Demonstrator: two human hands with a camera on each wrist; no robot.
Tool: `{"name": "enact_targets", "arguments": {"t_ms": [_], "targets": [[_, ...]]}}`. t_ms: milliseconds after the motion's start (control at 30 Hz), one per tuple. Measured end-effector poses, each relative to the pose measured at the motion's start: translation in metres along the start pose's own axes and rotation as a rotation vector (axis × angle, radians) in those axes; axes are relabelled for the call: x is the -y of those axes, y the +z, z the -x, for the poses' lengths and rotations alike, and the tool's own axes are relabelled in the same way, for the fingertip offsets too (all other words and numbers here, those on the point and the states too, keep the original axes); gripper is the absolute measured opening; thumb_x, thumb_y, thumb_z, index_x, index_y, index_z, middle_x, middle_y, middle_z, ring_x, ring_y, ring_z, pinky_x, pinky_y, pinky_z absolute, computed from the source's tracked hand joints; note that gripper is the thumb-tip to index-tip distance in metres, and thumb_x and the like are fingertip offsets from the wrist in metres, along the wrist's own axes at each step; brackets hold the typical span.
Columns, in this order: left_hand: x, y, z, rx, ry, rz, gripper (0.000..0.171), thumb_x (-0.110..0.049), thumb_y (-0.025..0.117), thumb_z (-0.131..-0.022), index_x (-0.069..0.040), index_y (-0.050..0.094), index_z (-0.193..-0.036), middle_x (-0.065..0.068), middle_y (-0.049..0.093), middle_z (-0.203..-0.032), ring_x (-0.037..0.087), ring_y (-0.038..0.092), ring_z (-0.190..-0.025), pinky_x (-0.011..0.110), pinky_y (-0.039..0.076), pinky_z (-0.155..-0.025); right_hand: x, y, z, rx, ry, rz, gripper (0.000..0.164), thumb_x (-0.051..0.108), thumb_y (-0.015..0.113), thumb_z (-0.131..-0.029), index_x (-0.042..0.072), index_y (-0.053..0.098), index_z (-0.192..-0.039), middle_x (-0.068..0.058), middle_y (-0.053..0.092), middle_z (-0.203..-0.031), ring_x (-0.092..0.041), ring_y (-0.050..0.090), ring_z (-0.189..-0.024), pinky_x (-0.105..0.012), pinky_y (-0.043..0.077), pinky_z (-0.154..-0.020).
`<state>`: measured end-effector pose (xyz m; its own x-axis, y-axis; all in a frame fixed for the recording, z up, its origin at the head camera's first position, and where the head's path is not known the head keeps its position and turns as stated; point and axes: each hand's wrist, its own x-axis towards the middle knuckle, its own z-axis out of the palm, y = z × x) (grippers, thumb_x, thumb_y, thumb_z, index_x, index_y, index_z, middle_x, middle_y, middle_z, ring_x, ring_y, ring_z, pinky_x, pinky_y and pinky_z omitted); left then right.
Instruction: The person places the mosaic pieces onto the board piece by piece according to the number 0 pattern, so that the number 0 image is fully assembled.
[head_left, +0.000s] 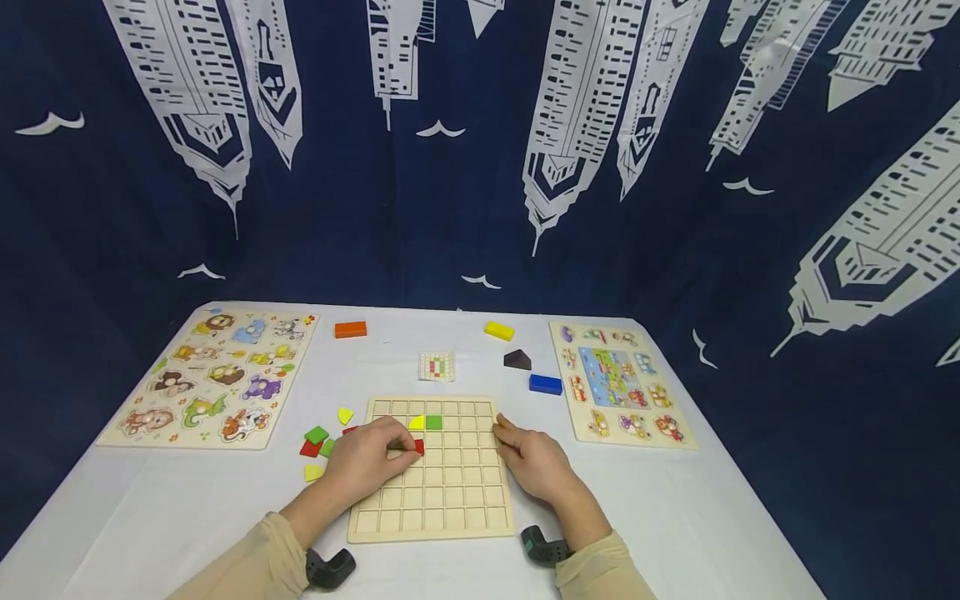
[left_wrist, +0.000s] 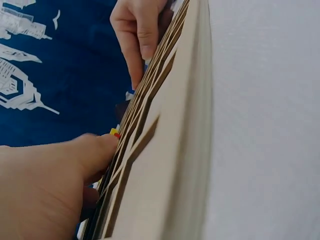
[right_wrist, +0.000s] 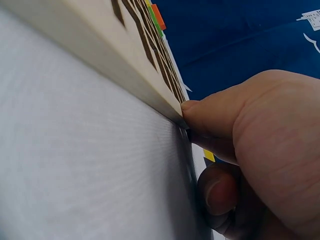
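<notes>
A light wooden grid board (head_left: pixel 442 523) lies on the white table, with a yellow rounded tile (head_left: pixel 417 422) and a green square tile (head_left: pixel 433 422) side by side in its upper cells. My left hand (head_left: pixel 369 458) reaches over the board's left part and pinches a red tile (head_left: pixel 419 447) between thumb and fingertips, just below the yellow one. The fingers hide part of that red tile. At the board's right edge, my right hand (head_left: pixel 536 462) grips the rim; in the right wrist view its thumb (right_wrist: pixel 210 116) presses on the edge, other fingers curled beneath.
Loose green (head_left: pixel 317 435), red and yellow tiles lie left of the board. A small pattern card (head_left: pixel 437 367) sits behind it. Orange (head_left: pixel 350 330), yellow (head_left: pixel 499 332) and blue blocks (head_left: pixel 545 384) and a dark piece (head_left: pixel 517 359) stand farther back. Picture puzzles flank both sides, an animal one (head_left: pixel 168 392) at left.
</notes>
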<state>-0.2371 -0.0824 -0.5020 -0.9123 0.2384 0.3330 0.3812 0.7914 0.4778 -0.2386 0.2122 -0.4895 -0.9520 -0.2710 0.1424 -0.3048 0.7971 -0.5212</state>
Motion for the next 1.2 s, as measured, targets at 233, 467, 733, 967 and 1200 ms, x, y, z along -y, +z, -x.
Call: {"name": "enact_targets", "arguments": {"t_ms": [233,467,733,967,1200], "targets": [[0.001,0.000,0.003,-0.049,0.021,-0.014,0.010,-0.033,0.087,-0.083,-0.036,0.078,-0.088,-0.021,0.072,-0.102,0.003,0.071,-0.092,0.022,0.048,-0.064,0.001,0.000,-0.001,0.000,0.002,0.000,0.037,0.017,0.066,-0.100,0.008,0.067,-0.136,-0.005,0.057,-0.149,-0.030,0.057,-0.135,-0.052,0.046,-0.108],[0.002,0.001,0.000,-0.061,-0.022,0.022,0.009,-0.026,0.087,-0.082,-0.030,0.082,-0.088,-0.019,0.071,-0.098,0.005,0.070,-0.089,0.024,0.049,-0.067,0.001,0.002,-0.002,0.011,-0.002,-0.013,0.038,0.015,0.066,-0.100,0.008,0.066,-0.137,-0.005,0.056,-0.149,-0.029,0.057,-0.135,-0.051,0.046,-0.109],[0.005,-0.001,-0.002,-0.065,-0.040,0.022,0.008,-0.029,0.087,-0.083,-0.031,0.082,-0.089,-0.020,0.072,-0.099,0.007,0.071,-0.088,0.025,0.049,-0.064,0.002,0.003,-0.002,0.017,0.002,-0.022,0.038,0.015,0.066,-0.100,0.007,0.065,-0.137,-0.004,0.056,-0.150,-0.029,0.056,-0.136,-0.050,0.045,-0.110],[0.019,-0.049,0.004,-0.097,-0.324,0.020,0.021,-0.028,0.070,-0.098,-0.021,0.077,-0.116,0.004,0.076,-0.116,0.017,0.064,-0.073,0.030,0.042,-0.053,0.002,0.005,-0.001,-0.001,0.002,-0.021,0.038,0.016,0.067,-0.100,0.008,0.067,-0.136,-0.003,0.057,-0.149,-0.029,0.056,-0.136,-0.050,0.045,-0.110],[0.043,-0.075,0.013,-0.017,-0.396,0.004,0.020,-0.020,0.073,-0.093,-0.015,0.077,-0.112,0.005,0.077,-0.101,0.014,0.054,-0.057,0.031,0.037,-0.048,0.000,0.004,0.000,-0.009,0.021,-0.015,0.037,0.016,0.067,-0.100,0.009,0.067,-0.136,-0.001,0.058,-0.148,-0.029,0.056,-0.136,-0.051,0.045,-0.110]]}}
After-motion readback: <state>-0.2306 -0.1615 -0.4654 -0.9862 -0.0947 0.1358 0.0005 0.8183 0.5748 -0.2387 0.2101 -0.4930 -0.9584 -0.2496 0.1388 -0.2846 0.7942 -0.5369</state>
